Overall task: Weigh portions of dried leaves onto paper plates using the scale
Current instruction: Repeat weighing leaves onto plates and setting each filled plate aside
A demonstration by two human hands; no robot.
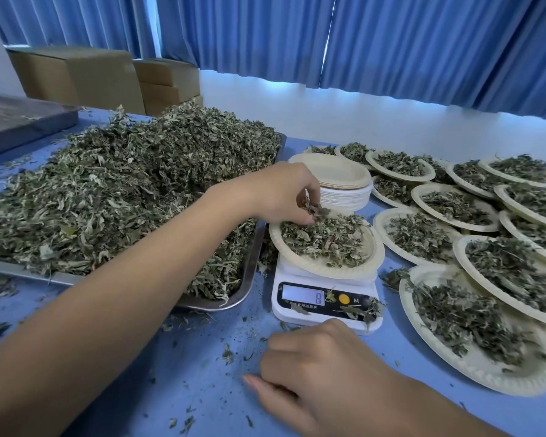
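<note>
Left hand (281,193): it reaches across the tray to the plate on the scale, fingertips curled and pinching a small tuft of dried leaves just above the plate's near-left edge. This looks like a fine adjustment of the portion, though whether the tuft is being added or taken off cannot be told.
Right hand (316,367): it rests on the blue table (202,357) in front of the scale, fingers loosely curled with nothing seen in them, probably kept off the scale so that it does not disturb the reading.
Plate on the scale (322,269): 1 paper plate sits on the platform with a loose mound of leaves.
Scale (312,318): 1 white scale stands between the tray and the finished plates, so both are close to reach. The display shows an 8, and a few stray leaves lie on the panel.
Tray (248,275): 1 metal tray sits just left of the scale, heaped with the bulk dried leaves (133,184).
Empty plates (341,184): 1 stack stands behind the scale, ready as the next supply.
Filled plates (473,370): at least 12 lie overlapping to the right of the scale. The overlap and the frame edge hide the exact count.
Cardboard boxes (76,77): at least 2 stand at the back left.
</note>
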